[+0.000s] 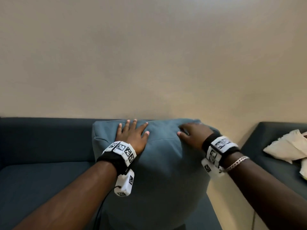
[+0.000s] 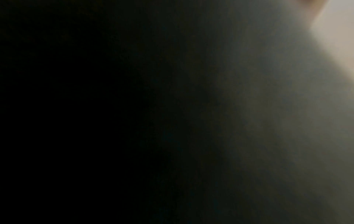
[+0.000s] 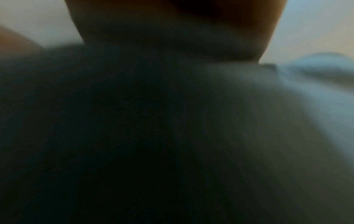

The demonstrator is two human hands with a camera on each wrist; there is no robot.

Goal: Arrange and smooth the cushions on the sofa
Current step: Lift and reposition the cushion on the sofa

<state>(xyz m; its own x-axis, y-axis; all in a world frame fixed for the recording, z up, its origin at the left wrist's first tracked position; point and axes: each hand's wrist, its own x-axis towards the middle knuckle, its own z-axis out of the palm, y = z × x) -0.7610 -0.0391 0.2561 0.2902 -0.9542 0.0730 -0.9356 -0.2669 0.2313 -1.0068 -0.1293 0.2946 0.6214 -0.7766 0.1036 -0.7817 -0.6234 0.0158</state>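
A plump teal cushion (image 1: pixel 162 163) stands upright on the dark blue sofa (image 1: pixel 41 180), leaning against its backrest. My left hand (image 1: pixel 134 128) lies flat on the cushion's upper left face, fingers straight and spread up to the top edge. My right hand (image 1: pixel 189 130) presses the upper right part near the top corner; its fingers are blurred but look extended on the fabric. The left wrist view is almost black. In the right wrist view, blurred teal fabric (image 3: pixel 249 121) fills the picture under my palm (image 3: pixel 172 22).
A plain beige wall (image 1: pixel 149 55) rises right behind the sofa. A second dark sofa section (image 1: pixel 265 146) stands at the right, with a crumpled cream cushion (image 1: pixel 285 146) lying on it. A floor gap separates the two pieces.
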